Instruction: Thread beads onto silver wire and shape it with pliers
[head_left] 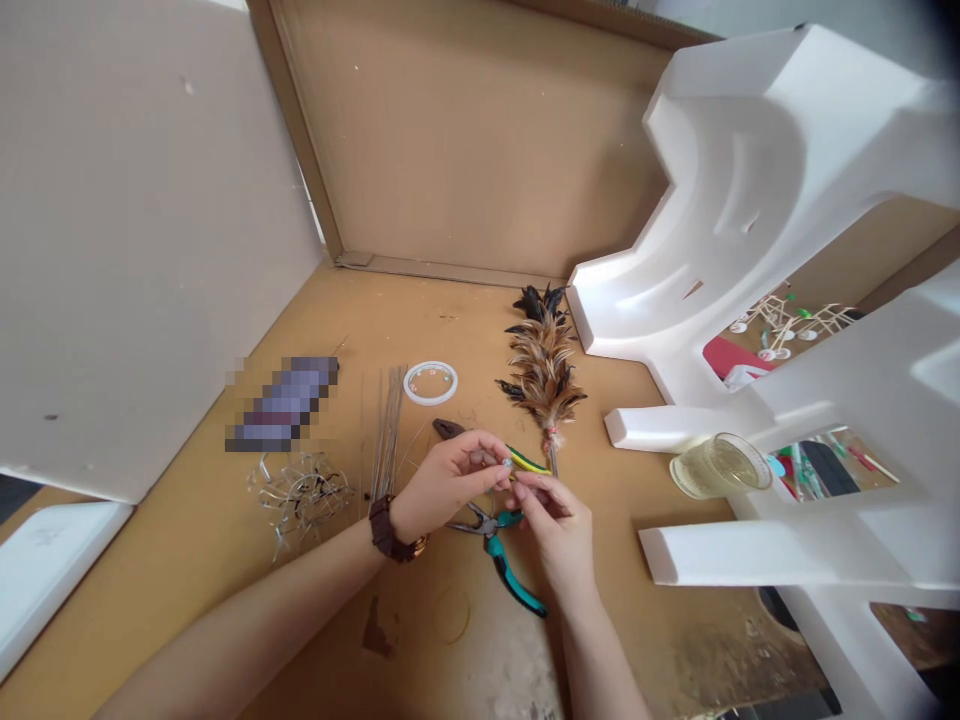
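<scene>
My left hand (457, 480), with a dark watch (396, 530) on the wrist, is closed in a pinch on a small pale blue piece (507, 462). Its exact kind is too small to tell. Close against it, my right hand (556, 515) also pinches with thumb and forefinger; what lies between those fingertips is hidden. Beneath both hands lie teal-handled pliers (511, 578), jaws pointing left. A second tool with a yellow-green handle (529, 460) and a dark head (448, 428) is partly covered by my left hand.
Straight thin wires (386, 430) and a tangle of bent wires (300, 495) lie left. Beyond are a white ring (431, 400) with tiny beads inside and a feather bundle (544, 360). A glass of yellowish liquid (716, 465) stands right, by a white moulded frame (697, 555). Cardboard (480, 150) walls the back.
</scene>
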